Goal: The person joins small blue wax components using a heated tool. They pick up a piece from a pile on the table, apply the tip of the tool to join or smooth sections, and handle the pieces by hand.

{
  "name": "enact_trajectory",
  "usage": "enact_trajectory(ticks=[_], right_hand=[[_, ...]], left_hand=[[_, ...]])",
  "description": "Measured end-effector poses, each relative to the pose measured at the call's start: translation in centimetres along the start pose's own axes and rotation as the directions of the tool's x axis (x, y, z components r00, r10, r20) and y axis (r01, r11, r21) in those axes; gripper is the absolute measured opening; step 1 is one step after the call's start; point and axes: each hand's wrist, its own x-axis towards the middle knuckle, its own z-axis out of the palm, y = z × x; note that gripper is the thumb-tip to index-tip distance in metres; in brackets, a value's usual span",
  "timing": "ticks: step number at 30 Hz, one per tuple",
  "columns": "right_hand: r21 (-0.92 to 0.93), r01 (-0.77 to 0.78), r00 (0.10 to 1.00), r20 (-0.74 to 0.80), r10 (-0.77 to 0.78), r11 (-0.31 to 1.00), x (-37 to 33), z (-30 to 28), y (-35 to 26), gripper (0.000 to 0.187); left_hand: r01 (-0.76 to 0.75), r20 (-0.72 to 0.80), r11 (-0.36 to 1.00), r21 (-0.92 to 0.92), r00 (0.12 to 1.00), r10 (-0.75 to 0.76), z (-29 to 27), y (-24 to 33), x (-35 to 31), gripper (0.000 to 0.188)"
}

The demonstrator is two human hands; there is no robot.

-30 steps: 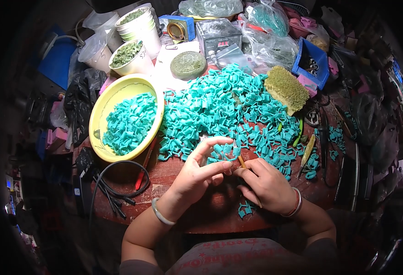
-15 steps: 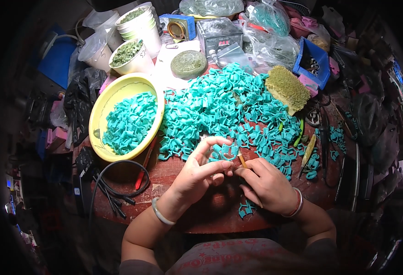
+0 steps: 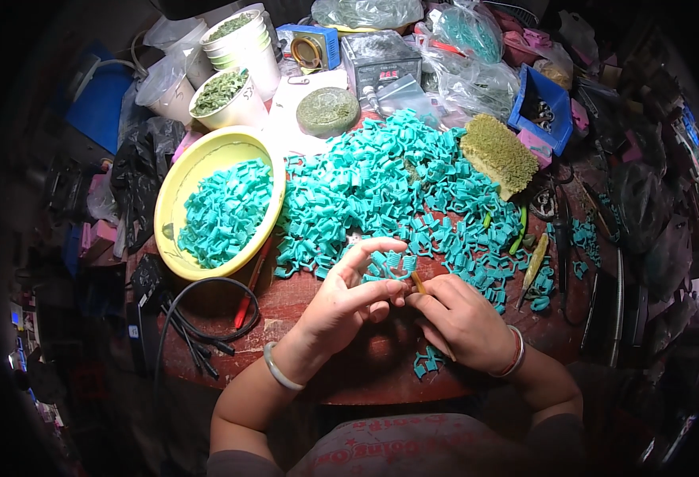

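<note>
Small teal, ring-like plastic or wax pieces lie in a wide pile in front of me. My left hand is at the pile's near edge, index finger arched and thumb bent beneath it. A small teal piece shows at its fingertips, seemingly gripped; the exact contact is partly hidden. My right hand is closed around a slim tool with a brown handle, its tip touching or very near that piece. The blade end is too small to make out.
At the left a yellow bowl holds more teal pieces. A black cable and red tool lie below it. White cups, a round greenish block and a grey box stand behind. A yellow-green sponge sits right.
The tool in my right hand has shifted slightly and tilted against the teal piece. Both hands stay almost in place.
</note>
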Motion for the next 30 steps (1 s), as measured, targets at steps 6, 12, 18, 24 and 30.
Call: enact_trajectory(ticks=[6, 12, 18, 24, 30], right_hand=[[-0.026, -0.026, 1.0, -0.013, 0.025, 0.999, 0.03, -0.13, 0.02, 0.037], [-0.03, -0.024, 0.999, -0.022, 0.023, 0.999, 0.08, 0.05, 0.13, 0.037], [-0.033, 0.0, 1.0, -0.013, -0.001, 0.999, 0.01, 0.1, 0.23, 0.027], [-0.036, 0.003, 0.999, -0.04, -0.004, 0.999, -0.12, 0.08, 0.17, 0.023], [-0.02, -0.002, 1.0, -0.02, 0.002, 1.0, -0.02, 0.07, 0.2, 0.023]], left_hand=[[0.013, -0.027, 0.998, 0.067, 1.0, -0.011, 0.37, 0.33, -0.17, 0.048], [0.01, -0.014, 0.999, 0.046, 1.0, -0.009, 0.11, 0.26, -0.22, 0.045], [0.04, 0.003, 0.999, 0.016, 0.999, -0.04, -0.12, 0.22, -0.11, 0.041], [0.037, 0.003, 0.999, 0.013, 0.999, -0.037, -0.04, 0.14, -0.11, 0.039], [-0.003, 0.044, 1.0, 0.006, 0.999, 0.002, -0.58, -0.37, 0.03, 0.033]])
